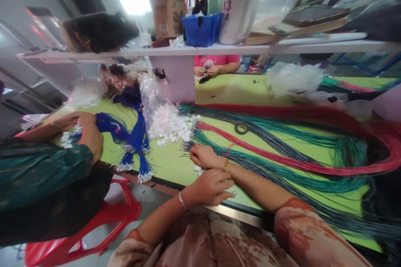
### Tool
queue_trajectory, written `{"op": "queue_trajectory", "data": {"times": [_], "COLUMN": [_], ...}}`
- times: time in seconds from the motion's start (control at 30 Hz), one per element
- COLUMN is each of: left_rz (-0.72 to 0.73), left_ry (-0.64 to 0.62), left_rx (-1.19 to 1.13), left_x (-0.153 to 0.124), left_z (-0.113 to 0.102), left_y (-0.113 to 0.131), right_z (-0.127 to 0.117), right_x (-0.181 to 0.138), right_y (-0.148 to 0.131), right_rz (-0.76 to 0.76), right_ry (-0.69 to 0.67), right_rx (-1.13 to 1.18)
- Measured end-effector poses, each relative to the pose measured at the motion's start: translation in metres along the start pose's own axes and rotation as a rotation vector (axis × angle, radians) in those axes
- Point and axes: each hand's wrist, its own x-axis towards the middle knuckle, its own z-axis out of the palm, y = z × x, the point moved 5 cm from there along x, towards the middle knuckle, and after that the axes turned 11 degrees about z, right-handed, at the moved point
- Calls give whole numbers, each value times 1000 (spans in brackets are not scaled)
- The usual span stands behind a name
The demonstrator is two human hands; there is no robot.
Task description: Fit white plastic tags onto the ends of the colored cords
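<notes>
My right hand (204,156) lies on the green table (169,160) with its fingertips at the metal-tipped ends of the dark wires (188,146), pinching a thin wire. My left hand (211,185) rests just in front of it at the table's near edge, fingers loosely curled; anything in it is hidden. A small white connector (197,168) lies between the two hands. A heap of white connectors (171,127) sits just beyond them. Long bundles of green wires (282,167) and red wires (282,156) sweep off to the right.
On the left a co-worker's hand (89,131) works on blue wire bundles (136,137) above a red stool (103,221). Across the table another person's hands (206,71) show under a white shelf (188,50) carrying a blue bin, a cardboard box and bags. A tape roll (241,129) lies among the wires.
</notes>
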Motion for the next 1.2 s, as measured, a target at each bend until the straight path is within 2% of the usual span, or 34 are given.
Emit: {"op": "queue_trajectory", "data": {"times": [0.07, 0.13, 0.17, 0.23, 0.3, 0.4, 0.5, 0.6, 0.67, 0.77, 0.87, 0.93, 1.0, 1.2], "left_rz": [-151, -461, -621, -859, -951, -940, -913, -963, -985, -964, -906, -867, -841, -797], "left_ry": [185, 359, 382, 346, 248, 185, 232, 383, 576, 909, 1086, 1130, 1166, 1149], "left_rx": [128, 315, 404, 498, 466, 416, 402, 305, 119, -394, -901, -1097, -1194, -1278], "left_x": [-16, -42, -55, -77, -89, -95, -96, -102, -105, -103, -87, -76, -68, -60], "left_z": [-25, -60, -75, -95, -100, -94, -90, -93, -97, -95, -83, -77, -73, -65], "left_y": [-27, -64, -83, -114, -135, -147, -146, -145, -144, -142, -137, -134, -133, -134], "right_z": [7, 9, 7, 3, 1, -3, -8, -14, -19, -26, -30, -31, -33, -33], "right_x": [-1, -2, -2, -2, 2, 12, 23, 29, 30, 28, 24, 21, 18, 14], "right_y": [-2, -1, 1, 6, 14, 24, 25, 18, 14, 13, 17, 20, 22, 26], "right_rz": [18, -3, -15, -27, -5, 13, 30, 61, 71, 65, 73, 88, 103, 149], "right_ry": [-26, -12, 22, 94, 130, 175, 158, 83, 69, 138, 224, 262, 280, 227], "right_rx": [-77, -96, -80, 18, 200, 541, 824, 1033, 1114, 1118, 1029, 977, 958, 1010]}}
